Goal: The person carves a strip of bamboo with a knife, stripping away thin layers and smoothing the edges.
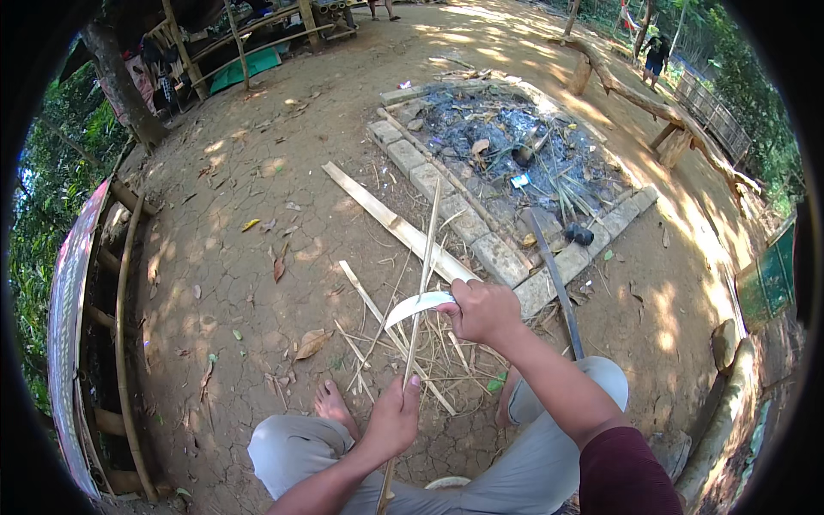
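My left hand point(395, 419) is closed around a long thin bamboo strip point(433, 215), which runs up and away from between my knees. Above it, my right hand point(485, 311) grips a knife by its handle, mostly hidden in the fist. The knife's pale curved blade point(412, 309) points left and lies across the strip. Beyond the blade, a wider split bamboo piece point(386, 216) rests on the ground. Thinner bamboo slivers and shavings point(446, 356) are scattered below my hands, between my bare feet.
A brick-edged fire pit point(412, 159) full of ash lies ahead. A long dark flat bar point(558, 283) leans from its edge toward my right knee. Small black objects point(579, 233) sit on the bricks. A log rail point(627, 90) and a person point(656, 60) are far right; a bamboo-framed panel point(77, 326) stands left.
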`<state>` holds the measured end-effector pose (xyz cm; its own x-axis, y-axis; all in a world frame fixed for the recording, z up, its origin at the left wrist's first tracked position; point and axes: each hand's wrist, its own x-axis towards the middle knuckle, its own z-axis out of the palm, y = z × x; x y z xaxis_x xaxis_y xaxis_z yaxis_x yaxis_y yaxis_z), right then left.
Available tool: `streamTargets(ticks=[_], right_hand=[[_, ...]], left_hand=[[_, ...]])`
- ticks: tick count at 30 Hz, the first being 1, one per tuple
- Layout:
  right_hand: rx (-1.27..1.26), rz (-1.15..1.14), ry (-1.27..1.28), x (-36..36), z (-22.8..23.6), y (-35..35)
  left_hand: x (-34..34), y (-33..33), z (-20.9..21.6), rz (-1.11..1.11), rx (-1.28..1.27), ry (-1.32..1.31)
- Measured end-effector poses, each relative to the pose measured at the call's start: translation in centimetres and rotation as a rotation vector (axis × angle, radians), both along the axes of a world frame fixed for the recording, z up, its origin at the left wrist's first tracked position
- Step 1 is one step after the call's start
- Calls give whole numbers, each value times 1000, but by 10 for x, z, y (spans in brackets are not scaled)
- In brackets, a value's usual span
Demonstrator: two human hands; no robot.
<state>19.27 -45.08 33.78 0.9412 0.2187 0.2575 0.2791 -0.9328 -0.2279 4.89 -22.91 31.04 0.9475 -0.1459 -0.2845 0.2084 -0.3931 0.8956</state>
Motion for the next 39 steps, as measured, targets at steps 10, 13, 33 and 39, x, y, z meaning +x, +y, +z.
streamTargets(ticks=[10, 13, 33, 39], right_hand=[[44, -107, 215, 8, 4, -6], [3, 97, 231, -27, 7, 21], [334, 370, 52, -62, 19, 21], [345, 685, 264, -148, 5, 55]], left_hand=[[-1, 5, 2, -25, -324, 385], [3, 8, 1, 32, -293, 404], [-75, 28, 24, 181, -89, 41], [-123, 44, 33, 297, -46, 207]])
